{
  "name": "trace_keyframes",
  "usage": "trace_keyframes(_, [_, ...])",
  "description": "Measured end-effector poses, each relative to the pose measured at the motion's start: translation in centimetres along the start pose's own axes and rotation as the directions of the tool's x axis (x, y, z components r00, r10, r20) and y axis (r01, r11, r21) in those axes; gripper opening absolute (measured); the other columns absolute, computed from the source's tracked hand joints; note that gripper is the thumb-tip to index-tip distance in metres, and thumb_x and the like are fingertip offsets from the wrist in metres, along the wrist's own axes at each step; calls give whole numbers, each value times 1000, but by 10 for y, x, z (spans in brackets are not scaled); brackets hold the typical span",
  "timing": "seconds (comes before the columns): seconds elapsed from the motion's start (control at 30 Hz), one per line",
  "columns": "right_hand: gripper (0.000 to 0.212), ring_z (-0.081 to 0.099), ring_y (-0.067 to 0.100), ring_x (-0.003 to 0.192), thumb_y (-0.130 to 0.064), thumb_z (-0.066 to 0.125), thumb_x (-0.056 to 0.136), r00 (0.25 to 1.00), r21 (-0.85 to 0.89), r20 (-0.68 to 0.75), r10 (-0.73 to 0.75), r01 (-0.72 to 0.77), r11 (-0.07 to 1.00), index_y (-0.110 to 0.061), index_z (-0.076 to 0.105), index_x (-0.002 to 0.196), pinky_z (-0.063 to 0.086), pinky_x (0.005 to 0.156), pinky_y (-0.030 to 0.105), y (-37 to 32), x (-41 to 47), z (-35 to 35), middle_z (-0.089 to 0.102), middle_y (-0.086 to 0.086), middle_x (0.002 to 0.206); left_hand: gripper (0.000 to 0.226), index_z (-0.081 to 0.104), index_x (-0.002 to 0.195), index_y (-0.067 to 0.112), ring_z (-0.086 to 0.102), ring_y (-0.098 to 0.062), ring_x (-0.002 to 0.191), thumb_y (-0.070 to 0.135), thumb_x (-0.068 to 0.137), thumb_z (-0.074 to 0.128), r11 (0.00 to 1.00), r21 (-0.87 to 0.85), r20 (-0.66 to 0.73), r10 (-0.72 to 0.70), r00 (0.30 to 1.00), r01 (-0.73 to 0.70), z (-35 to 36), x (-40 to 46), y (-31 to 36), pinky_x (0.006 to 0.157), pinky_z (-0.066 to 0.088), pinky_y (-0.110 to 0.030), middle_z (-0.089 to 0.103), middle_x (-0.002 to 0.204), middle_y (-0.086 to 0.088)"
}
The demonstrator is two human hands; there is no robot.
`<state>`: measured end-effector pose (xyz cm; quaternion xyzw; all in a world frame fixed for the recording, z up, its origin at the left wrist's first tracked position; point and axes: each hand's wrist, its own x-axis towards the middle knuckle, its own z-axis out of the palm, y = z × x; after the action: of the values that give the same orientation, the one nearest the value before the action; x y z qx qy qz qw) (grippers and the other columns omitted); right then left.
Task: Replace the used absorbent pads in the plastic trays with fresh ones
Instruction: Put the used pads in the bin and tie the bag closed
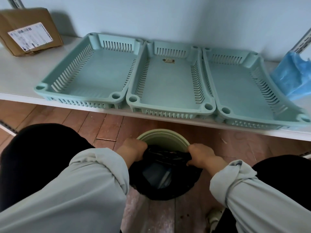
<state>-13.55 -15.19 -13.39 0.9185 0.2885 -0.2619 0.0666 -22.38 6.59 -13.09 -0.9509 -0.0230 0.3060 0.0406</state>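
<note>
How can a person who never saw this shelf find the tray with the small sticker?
Look at the white shelf, where three pale green trays stand side by side. Take the middle tray. Only it has a small worn sticker on its floor near the back wall.

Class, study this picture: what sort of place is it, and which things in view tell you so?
Probably a home storage or utility corner. A white shelf on slotted wall rails holds three plastic trays and a labelled cardboard box; below, on a wooden floor, both hands grip a black bag lining a green bin.
</note>
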Motion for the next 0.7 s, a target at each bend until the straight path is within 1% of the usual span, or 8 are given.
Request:
trace_keyframes(0.1, [54, 57, 30, 105, -40, 76, 74, 998, 27, 50, 38, -39, 999, -15, 56, 117, 51, 86, 38, 5, -6, 4, 51, 8, 116, 47, 50, 131, 16, 54, -29, 118, 31, 88, 61, 996, -92, 61, 25, 998, -19, 4, -9, 1, 98, 46, -38, 55, 131, -9])
trace_keyframes(0.2, [63, 58, 26, 101, -45, 82, 66, 986, 68, 167, 23, -34, 997, -14, 55, 115, 51, 83, 35, 8, -12, 4, 54, 5, 112, 63, 45, 134, 17, 51, -27, 120, 38, 80, 70, 985, -171, 101, 55, 993, -37, 6, -18, 2, 96, 46, -36, 51, 134, -7])
trace_keyframes(0.3, [76, 57, 23, 108, -47, 83, 62, 948, 80, 319, -4, -23, 997, -17, 51, 123, 50, 90, 36, 6, -20, 7, 56, 1, 121, 82, 39, 136, 20, 48, -29, 121, 48, 69, 77, 992, -122, 148, 60, 987, -42, 7, -26, 2, 98, 45, -40, 43, 136, -8])
trace_keyframes(0.4, [81, 57, 25, 112, -42, 84, 61, 922, 74, 387, -13, -16, 997, -21, 46, 129, 52, 91, 43, 1, -25, 17, 54, 2, 129, 85, 37, 137, 21, 43, -31, 124, 41, 67, 80, 999, -44, 161, 27, 987, -20, 14, -32, 5, 97, 45, -42, 36, 138, -10])
trace_keyframes(0.47, [74, 55, 27, 114, -29, 81, 70, 932, 97, 361, -37, 2, 995, -19, 44, 133, 53, 89, 42, -4, -26, 23, 51, 6, 131, 75, 38, 136, 16, 46, -32, 124, 29, 73, 78, 999, -28, 100, -12, 995, 15, 17, -33, 8, 97, 47, -42, 38, 138, -13])
trace_keyframes(0.53, [60, 56, 27, 112, -24, 77, 76, 963, 134, 255, -83, 49, 990, -17, 49, 129, 52, 89, 39, -7, -23, 26, 54, 8, 128, 70, 33, 140, 12, 49, -32, 124, 22, 82, 70, 993, -61, 25, -95, 995, 96, 17, -34, 9, 97, 46, -41, 41, 139, -14])
trace_keyframes(0.63, [46, 57, 24, 107, -27, 76, 77, 985, 221, 134, -106, 74, 972, -19, 56, 117, 48, 87, 32, -7, -18, 26, 58, 5, 117, 79, 26, 142, 10, 50, -31, 123, 33, 81, 71, 957, -159, 6, -243, 970, 241, 13, -39, 5, 93, 46, -42, 44, 137, -12])
trace_keyframes(0.7, [45, 58, 23, 105, -29, 78, 75, 977, 254, 180, -117, 69, 965, -18, 58, 114, 48, 84, 31, -7, -17, 25, 58, 2, 110, 84, 28, 140, 8, 52, -31, 121, 38, 77, 75, 927, -232, 69, -286, 956, 294, 13, -41, 3, 92, 47, -41, 48, 134, -10])
